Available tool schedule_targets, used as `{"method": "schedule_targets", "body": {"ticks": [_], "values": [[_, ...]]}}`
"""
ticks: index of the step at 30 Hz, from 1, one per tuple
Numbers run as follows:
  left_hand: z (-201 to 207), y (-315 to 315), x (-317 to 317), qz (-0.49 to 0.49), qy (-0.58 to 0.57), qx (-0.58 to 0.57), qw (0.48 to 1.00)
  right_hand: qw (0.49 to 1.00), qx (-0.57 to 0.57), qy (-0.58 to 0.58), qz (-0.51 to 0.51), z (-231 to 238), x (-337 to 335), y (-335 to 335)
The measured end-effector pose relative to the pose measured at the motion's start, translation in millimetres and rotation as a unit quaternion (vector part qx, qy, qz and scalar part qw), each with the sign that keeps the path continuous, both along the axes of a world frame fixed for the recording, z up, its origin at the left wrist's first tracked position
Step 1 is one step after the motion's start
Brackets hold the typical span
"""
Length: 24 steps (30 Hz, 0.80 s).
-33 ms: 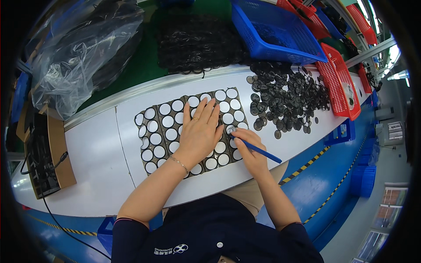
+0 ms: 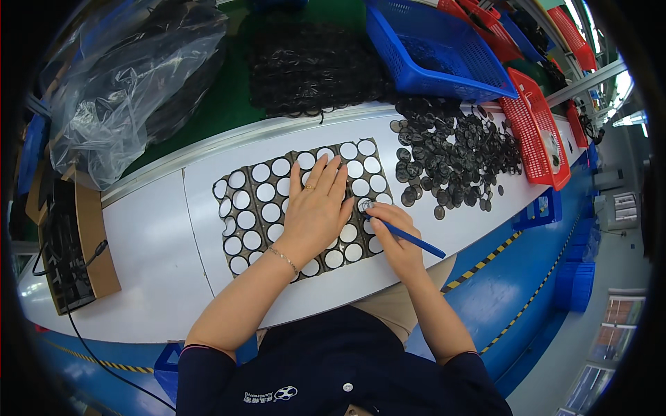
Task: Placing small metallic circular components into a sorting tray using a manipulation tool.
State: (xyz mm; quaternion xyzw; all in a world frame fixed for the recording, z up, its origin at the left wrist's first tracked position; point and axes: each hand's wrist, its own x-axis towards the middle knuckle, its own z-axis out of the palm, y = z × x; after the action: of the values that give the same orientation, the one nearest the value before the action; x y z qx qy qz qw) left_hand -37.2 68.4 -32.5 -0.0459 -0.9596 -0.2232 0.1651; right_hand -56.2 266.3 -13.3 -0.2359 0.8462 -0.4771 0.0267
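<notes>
A dark sheet (image 2: pixel 254 205) with rows of white circles lies on the white table. Whether these circles are holes or discs I cannot tell. Flat across the middle of the sheet rests my left hand (image 2: pixel 312 211), its fingers stretched out. To its right, my right hand (image 2: pixel 397 236) is closed around a slim blue pen-like tool (image 2: pixel 418 242). The tool's near end slants toward the lower right. Its other end is by my right fingertips, over a circle in the right part of the sheet, where a small dark round piece (image 2: pixel 365 206) seems to lie.
A pile of dark round discs (image 2: pixel 454 156) spreads right of the sheet. Behind stand a blue basket (image 2: pixel 444 82) and a red basket (image 2: pixel 533 139). Black strips (image 2: pixel 312 69) lie beyond the table's raised edge. At left are a clear plastic bag (image 2: pixel 114 104) and a cardboard box (image 2: pixel 97 243) with cables.
</notes>
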Motion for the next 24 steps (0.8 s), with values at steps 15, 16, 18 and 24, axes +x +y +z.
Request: {"method": "schedule_targets", "body": {"ticks": [15,16,18,24], "values": [[2,0,0,-0.004,-0.008,0.002,1.0,0.932,0.131,0.308,-0.138,0,-49,21],[2,0,0,-0.004,-0.009,0.001,1.0,0.961,0.088,0.227,-0.13,3,-43,22],[1,1,0,-0.002,-0.005,0.001,1.0,0.992,0.002,0.058,-0.113,13,-11,22],[19,2,11,-0.003,-0.031,-0.035,0.999,1.0,-0.003,0.021,-0.02,4,32,15]]}}
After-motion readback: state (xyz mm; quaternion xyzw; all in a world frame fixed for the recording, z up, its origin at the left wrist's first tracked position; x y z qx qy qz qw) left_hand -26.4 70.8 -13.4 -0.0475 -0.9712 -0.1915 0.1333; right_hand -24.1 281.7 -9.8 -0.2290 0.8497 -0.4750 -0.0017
